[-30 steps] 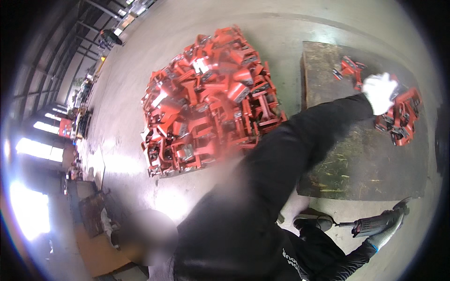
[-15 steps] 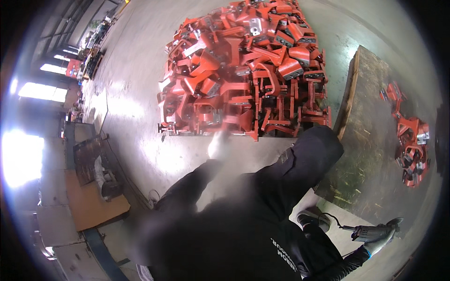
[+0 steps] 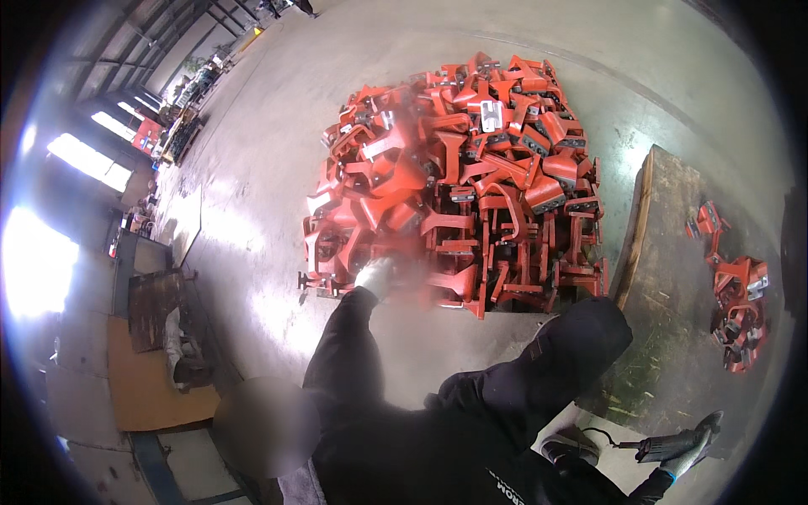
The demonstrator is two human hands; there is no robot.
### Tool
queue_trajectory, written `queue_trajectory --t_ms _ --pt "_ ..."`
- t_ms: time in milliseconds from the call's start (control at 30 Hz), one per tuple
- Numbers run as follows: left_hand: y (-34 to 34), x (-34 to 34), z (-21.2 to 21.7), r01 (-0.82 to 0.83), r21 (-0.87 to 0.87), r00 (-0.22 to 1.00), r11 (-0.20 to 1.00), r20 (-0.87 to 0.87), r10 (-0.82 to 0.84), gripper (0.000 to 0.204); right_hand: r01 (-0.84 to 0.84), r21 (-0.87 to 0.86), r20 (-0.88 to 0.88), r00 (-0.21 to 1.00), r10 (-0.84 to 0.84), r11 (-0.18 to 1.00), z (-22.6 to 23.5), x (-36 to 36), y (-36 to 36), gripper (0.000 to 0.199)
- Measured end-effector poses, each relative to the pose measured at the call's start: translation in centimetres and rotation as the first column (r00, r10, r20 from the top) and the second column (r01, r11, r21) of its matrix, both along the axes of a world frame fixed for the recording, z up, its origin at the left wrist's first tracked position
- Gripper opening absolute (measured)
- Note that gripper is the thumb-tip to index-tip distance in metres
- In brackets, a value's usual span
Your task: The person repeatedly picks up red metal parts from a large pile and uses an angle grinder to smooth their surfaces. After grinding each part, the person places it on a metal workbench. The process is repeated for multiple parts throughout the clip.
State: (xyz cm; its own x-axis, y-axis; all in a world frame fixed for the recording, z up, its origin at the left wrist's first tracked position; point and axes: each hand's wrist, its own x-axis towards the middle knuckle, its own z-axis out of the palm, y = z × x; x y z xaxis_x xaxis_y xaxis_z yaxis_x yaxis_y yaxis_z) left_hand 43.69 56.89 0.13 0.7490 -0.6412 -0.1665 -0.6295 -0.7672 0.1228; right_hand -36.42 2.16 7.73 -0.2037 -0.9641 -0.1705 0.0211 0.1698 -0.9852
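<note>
A big heap of red-painted metal brackets (image 3: 454, 223) stands in front of me. My left hand (image 3: 376, 276), in a white glove, reaches to the heap's near left edge and touches the brackets there. Blur and the red parts hide its fingertips, so its grip is unclear. Out at the lower right, my right hand (image 3: 687, 459), also gloved, is closed around the body of a dark angle grinder (image 3: 665, 447). A cord runs from the grinder's rear end toward my shoe. The grinder's head points away to the right, near the edge of a dark metal-topped table (image 3: 648, 362).
Several red brackets (image 3: 741, 290) lie on the table's right part. A brown board (image 3: 151, 379) and a rusty plate (image 3: 156, 307) are at the left, beside grey panels. More stacked goods (image 3: 178, 126) line the far left wall. My bent knee (image 3: 581, 337) is between heap and table.
My left hand has come to rest against the heap's near edge; before, it was smeared just in front of it. The view has tilted up, so heap and table appear lower. The grinder stays in my right hand.
</note>
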Motion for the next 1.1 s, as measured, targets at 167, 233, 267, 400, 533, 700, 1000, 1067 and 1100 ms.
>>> queue_trajectory --t_ms 167,233,267,400,533,700,1000,1067,1100 --pt "-1.3 1.5 2.2 0.177 0.233 0.982 0.956 -0.11 -0.155 0.049 0.065 0.038 0.004 0.998 -0.065 0.997 -1.5 -1.2 0.8 0.046" --pt "-1.5 2.2 3.6 0.289 0.331 0.957 0.898 -0.114 -0.266 0.05 0.066 0.044 -0.032 0.997 -0.065 0.997 -0.4 -0.8 1.3 0.047" --pt "-1.9 2.1 4.7 0.26 0.398 0.966 0.88 -0.101 -0.24 0.048 0.063 0.019 -0.046 0.997 -0.062 0.998 0.6 0.1 1.7 0.047" --pt "-3.3 2.9 10.3 0.315 0.336 0.919 0.888 0.125 -0.374 0.044 0.016 -0.017 0.0 1.0 -0.016 1.0 1.7 0.7 2.8 0.057" --pt "-10.5 3.2 16.9 0.26 0.364 0.889 0.895 0.271 -0.368 0.044 -0.087 -0.107 -0.137 0.988 0.072 0.99 5.2 5.7 4.7 0.056" --pt "-23.9 0.4 17.1 0.457 0.13 0.799 0.88 0.376 -0.47 0.052 0.076 0.005 -0.109 0.991 -0.075 0.997 7.8 9.5 4.6 0.043" --pt "-53.3 -28.4 16.2 0.86 -0.331 0.488 0.389 0.306 -0.818 0.059 0.065 0.066 0.132 0.988 -0.073 0.996 7.4 8.9 6.4 0.08" --pt "-55.8 -33.9 15.3 0.862 -0.347 0.449 0.368 0.191 -0.873 0.064 0.062 0.077 0.144 0.987 -0.073 0.995 6.8 8.6 5.9 0.081" --pt "-56.4 -35.8 14.8 0.857 -0.357 0.436 0.371 0.12 -0.892 0.068 0.051 0.107 0.169 0.983 -0.068 0.993 6.7 8.8 6.1 0.083"
